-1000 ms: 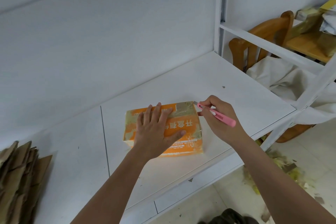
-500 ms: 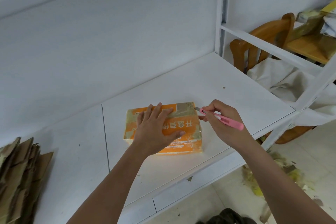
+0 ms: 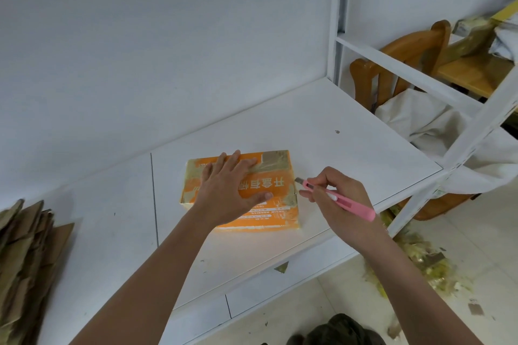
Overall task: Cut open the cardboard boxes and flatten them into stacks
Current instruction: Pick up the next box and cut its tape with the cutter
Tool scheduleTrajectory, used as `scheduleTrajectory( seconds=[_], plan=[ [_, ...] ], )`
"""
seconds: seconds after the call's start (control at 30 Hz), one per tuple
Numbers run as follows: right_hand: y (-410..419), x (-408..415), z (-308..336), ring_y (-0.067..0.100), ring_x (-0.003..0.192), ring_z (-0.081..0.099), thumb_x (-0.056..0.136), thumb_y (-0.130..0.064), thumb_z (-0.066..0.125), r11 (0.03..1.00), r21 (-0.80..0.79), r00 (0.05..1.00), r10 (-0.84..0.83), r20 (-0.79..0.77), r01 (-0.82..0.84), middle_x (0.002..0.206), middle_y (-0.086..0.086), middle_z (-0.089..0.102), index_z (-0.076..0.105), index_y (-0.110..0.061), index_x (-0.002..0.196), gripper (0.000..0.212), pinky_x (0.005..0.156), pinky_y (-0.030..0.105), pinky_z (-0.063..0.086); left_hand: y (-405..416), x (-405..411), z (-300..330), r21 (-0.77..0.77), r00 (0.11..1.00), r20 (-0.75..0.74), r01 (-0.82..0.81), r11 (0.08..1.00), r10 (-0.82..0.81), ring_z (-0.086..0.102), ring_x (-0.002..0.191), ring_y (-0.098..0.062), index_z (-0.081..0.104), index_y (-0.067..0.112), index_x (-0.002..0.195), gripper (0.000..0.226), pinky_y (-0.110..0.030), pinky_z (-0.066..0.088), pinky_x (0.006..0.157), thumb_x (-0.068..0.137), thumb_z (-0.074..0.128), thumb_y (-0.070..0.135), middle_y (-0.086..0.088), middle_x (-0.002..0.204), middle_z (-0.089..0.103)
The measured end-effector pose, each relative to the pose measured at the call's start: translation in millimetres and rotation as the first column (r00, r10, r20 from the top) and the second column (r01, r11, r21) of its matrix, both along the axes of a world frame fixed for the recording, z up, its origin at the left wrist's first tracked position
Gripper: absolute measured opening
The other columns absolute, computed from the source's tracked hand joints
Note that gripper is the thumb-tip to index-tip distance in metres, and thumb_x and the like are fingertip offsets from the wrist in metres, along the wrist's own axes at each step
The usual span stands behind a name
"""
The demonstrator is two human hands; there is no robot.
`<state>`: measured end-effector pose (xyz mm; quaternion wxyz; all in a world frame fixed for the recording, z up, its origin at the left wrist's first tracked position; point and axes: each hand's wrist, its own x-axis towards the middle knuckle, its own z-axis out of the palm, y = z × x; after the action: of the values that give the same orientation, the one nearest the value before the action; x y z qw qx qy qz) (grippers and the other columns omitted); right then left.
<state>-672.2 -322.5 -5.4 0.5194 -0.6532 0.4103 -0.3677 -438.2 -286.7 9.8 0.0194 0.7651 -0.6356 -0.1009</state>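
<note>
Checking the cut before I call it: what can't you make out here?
Head view only:
- Orange box: left hand covers much of the top; the far side faces away.
- Pink knife: right hand wraps its middle.
- Flattened cardboard stack: cut off by the left edge.

Box [image 3: 246, 190] on shelf [image 3: 322, 131], flattened stack [image 3: 28, 255] leftward

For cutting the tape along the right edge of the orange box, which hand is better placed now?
The right hand: it grips the pink utility knife, whose blade is at the right edge of the orange taped cardboard box. The left hand lies flat on the box top, steadying it.
</note>
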Motion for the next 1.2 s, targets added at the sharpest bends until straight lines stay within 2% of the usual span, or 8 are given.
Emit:
scheduleTrajectory(
  seconds=[0.3,0.5,0.7,0.87,0.97,1.03,1.13,1.2],
  plan=[
    [2,-14,1,0.035,0.086,0.070,0.091,-0.007,0.056,0.997,0.032,0.997,0.074,-0.013,-0.073,0.085,-0.005,0.073,0.060,-0.024,0.074,0.025,0.073,0.057,0.053,2,-6,5,-0.001,0.998,-0.049,-0.031,1.000,0.031,0.001,0.152,-0.022,0.027,0.037,0.149,0.091,-0.050,0.004,0.122,0.071,0.044,0.081,0.002,0.164,0.012],
    [-25,-27,6,0.013,0.080,0.074,0.094,-0.003,0.057,0.999,-0.003,0.998,0.032,0.054,-0.032,0.083,-0.003,0.072,0.059,-0.007,0.087,0.009,0.065,0.020,0.054,5,-12,7,-0.038,0.959,-0.253,-0.138,0.990,0.124,-0.006,0.151,-0.017,0.042,0.037,0.142,0.057,-0.046,-0.007,0.121,0.090,0.049,0.061,0.003,0.164,0.011],
    [-103,-50,-66,0.025,0.074,0.059,0.094,-0.025,0.052,0.821,-0.537,0.827,-0.157,-0.540,-0.195,0.084,0.008,0.059,0.059,-0.009,0.102,0.019,0.061,0.027,0.048,-1,-41,1,-0.126,0.881,-0.132,-0.470,0.873,0.455,-0.014,0.150,-0.027,0.037,0.039,0.144,0.059,-0.056,-0.008,0.118,0.092,0.045,0.064,-0.006,0.164,-0.002],
    [-151,-61,-109,0.023,0.109,0.056,0.092,-0.019,0.063,0.899,-0.230,0.541,0.009,-0.841,-0.373,0.121,0.008,0.058,0.033,-0.014,0.148,0.063,0.089,0.034,0.053,4,-51,3,-0.028,0.586,-0.307,-0.793,0.608,0.750,-0.012,0.150,-0.031,-0.005,0.012,0.155,0.127,-0.050,0.003,0.120,0.069,0.061,0.079,-0.016,0.162,-0.010],
    [-162,-55,-104,0.027,0.124,0.051,0.096,-0.021,0.055,0.893,-0.169,0.391,0.008,-0.920,-0.416,0.138,0.008,0.051,0.019,-0.021,0.155,0.069,0.100,0.042,0.049,3,-61,2,-0.018,0.434,-0.432,-0.880,0.474,0.791,-0.016,0.149,-0.029,-0.019,0.008,0.152,0.141,-0.047,0.004,0.121,0.065,0.070,0.074,-0.015,0.160,-0.022],
    [-164,-39,-85,0.027,0.125,0.051,0.098,-0.018,0.052,0.882,-0.253,0.478,-0.036,-0.878,-0.398,0.139,0.010,0.051,0.029,-0.018,0.151,0.058,0.102,0.040,0.047,1,-67,-1,0.018,0.308,-0.511,-0.930,0.368,0.802,-0.013,0.149,-0.032,-0.022,0.007,0.151,0.142,-0.047,0.007,0.121,0.066,0.075,0.068,-0.015,0.160,-0.024],
    [-150,-3,-40,0.018,0.123,0.054,0.100,-0.017,0.052,0.906,-0.243,0.862,0.205,-0.464,-0.346,0.132,0.005,0.058,0.050,-0.015,0.140,0.041,0.103,0.028,0.040,4,-68,-12,0.127,0.030,-0.781,-0.970,0.206,0.624,0.021,0.145,-0.037,-0.003,0.014,0.155,0.129,-0.050,0.031,0.114,0.067,0.084,0.053,-0.014,0.160,0.012],
    [-134,23,-11,0.004,0.124,0.051,0.101,-0.027,0.051,0.882,-0.058,0.869,0.446,-0.216,-0.467,0.137,-0.009,0.054,0.050,-0.027,0.141,0.040,0.104,0.021,0.037,8,-74,-12,0.193,-0.109,-0.903,-0.968,0.164,0.417,0.049,0.124,-0.028,0.015,0.027,0.149,0.100,-0.046,0.045,0.098,0.075,0.082,0.038,-0.003,0.136,0.045]
  ],
)
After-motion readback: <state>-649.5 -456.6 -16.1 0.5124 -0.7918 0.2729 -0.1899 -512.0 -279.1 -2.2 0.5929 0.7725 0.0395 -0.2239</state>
